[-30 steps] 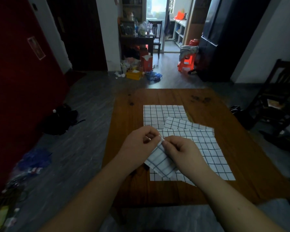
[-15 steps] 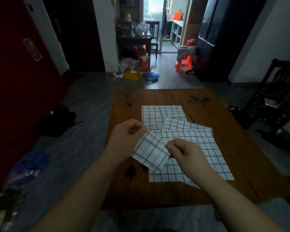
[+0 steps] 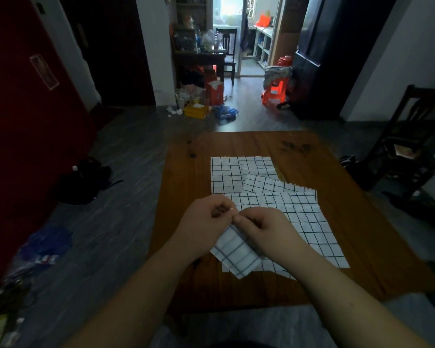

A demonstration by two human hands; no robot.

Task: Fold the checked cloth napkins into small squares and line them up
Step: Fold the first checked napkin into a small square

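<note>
- Both the left hand [image 3: 204, 229] and right hand [image 3: 268, 232] are pinching the folded napkin [image 3: 236, 256], fingers curled on its corner.
- Edges should be lining up before creasing.

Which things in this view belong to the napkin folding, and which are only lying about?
For the job: small folded napkin, pinched by the left hand and right hand; near napkin, middle napkin, far napkin, flat on the wooden table.
Lying about: yellow box, orange stool and black bag on the floor; dark chair at the right.
</note>
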